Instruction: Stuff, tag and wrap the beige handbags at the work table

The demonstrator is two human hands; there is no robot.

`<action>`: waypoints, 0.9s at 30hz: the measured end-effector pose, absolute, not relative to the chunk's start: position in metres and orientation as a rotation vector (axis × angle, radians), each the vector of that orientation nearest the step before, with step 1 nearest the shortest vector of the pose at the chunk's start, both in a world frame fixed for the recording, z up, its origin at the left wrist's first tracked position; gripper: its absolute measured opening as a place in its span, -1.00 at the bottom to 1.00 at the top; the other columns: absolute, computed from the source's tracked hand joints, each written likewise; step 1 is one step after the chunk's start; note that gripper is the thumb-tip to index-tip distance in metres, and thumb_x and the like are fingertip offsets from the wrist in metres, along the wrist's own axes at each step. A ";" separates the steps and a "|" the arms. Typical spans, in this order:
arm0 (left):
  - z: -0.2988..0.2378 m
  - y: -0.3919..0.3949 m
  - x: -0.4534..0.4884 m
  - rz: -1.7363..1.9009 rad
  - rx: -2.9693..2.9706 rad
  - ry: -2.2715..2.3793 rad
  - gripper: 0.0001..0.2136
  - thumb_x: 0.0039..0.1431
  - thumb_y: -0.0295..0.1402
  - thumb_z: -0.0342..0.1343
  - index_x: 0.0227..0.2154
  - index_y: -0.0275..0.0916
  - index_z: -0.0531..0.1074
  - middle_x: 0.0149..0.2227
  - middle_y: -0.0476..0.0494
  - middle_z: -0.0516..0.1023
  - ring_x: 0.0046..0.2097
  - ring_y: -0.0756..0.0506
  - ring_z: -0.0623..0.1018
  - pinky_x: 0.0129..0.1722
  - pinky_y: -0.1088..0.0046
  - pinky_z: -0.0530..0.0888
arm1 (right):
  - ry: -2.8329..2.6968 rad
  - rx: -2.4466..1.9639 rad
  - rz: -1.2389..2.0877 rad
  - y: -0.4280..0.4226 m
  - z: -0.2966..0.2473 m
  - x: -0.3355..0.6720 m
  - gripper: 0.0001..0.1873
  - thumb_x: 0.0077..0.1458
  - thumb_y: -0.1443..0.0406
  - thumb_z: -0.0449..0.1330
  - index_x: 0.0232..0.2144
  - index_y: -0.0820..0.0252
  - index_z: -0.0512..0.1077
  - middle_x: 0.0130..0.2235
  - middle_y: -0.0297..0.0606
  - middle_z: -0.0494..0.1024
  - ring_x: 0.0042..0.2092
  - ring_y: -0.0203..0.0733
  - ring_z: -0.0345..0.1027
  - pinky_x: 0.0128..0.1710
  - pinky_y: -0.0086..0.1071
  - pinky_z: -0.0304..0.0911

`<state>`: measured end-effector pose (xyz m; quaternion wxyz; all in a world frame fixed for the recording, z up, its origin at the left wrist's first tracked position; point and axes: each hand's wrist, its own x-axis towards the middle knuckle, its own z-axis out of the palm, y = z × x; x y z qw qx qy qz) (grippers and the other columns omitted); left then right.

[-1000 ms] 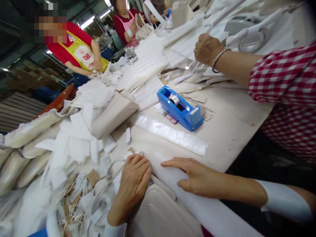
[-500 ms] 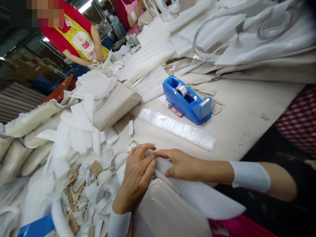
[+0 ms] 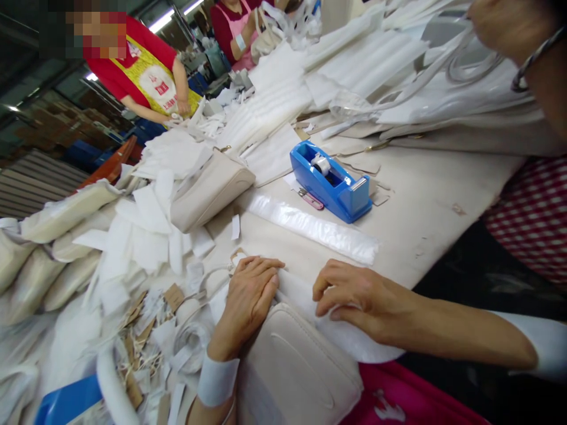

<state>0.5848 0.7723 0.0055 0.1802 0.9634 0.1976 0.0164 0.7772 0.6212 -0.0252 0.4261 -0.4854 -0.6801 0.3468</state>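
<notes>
My left hand [image 3: 248, 298] lies flat on the top edge of a cream handbag [image 3: 296, 372] that rests at the table's near edge. My right hand [image 3: 354, 292] presses with curled fingers on a white foam sheet [image 3: 354, 339] lying along the bag's right side. Neither hand lifts anything. A clear plastic sleeve [image 3: 310, 227] lies on the table just beyond my hands. Behind it sits a blue tape dispenser [image 3: 332, 189].
Another cream handbag [image 3: 208, 189] lies among white foam scraps [image 3: 146, 236] at left. Stacked white foam sheets [image 3: 354, 65] fill the far table. A co-worker in a red checked sleeve [image 3: 531, 212] stands at right, with a hand [image 3: 509, 23] at the top. Two more people work at the far left.
My right hand slid right along the foam sheet and its fingers curled. My left hand flattened onto the bag's edge. The co-worker's hand came back into view at top right.
</notes>
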 end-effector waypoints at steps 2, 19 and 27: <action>0.005 0.772 0.585 0.064 2.718 0.561 -0.67 0.37 -0.43 -0.22 -0.15 -0.20 0.48 -0.01 -0.05 0.54 0.05 -0.07 0.43 0.17 0.22 0.16 | -1.784 -1.144 0.950 0.613 -0.019 0.775 -0.78 0.19 0.45 0.09 -0.39 0.18 0.50 -0.29 -0.27 0.53 -0.16 -0.21 0.32 -0.03 -0.30 0.20; -0.002 0.772 0.584 0.117 2.788 0.543 -0.71 0.35 -0.44 -0.20 -0.33 -0.22 0.45 -0.08 -0.07 0.56 -0.02 -0.07 0.47 0.09 0.22 0.22 | -1.399 -1.759 0.903 0.564 -0.015 0.704 -0.42 0.06 0.42 0.06 0.15 0.08 0.25 -0.09 -0.26 0.55 -0.09 -0.16 0.46 -0.07 -0.33 0.36; -0.007 0.764 0.579 0.187 2.909 0.568 -0.76 0.31 -0.40 -0.10 -0.35 -0.24 0.47 -0.22 -0.08 0.59 -0.13 -0.07 0.49 0.03 0.26 0.28 | -1.182 -1.632 1.132 0.573 -0.042 0.726 -0.64 0.29 0.09 -0.02 0.01 0.07 0.37 -0.30 -0.26 0.54 -0.47 -0.27 0.41 -0.50 -0.47 0.33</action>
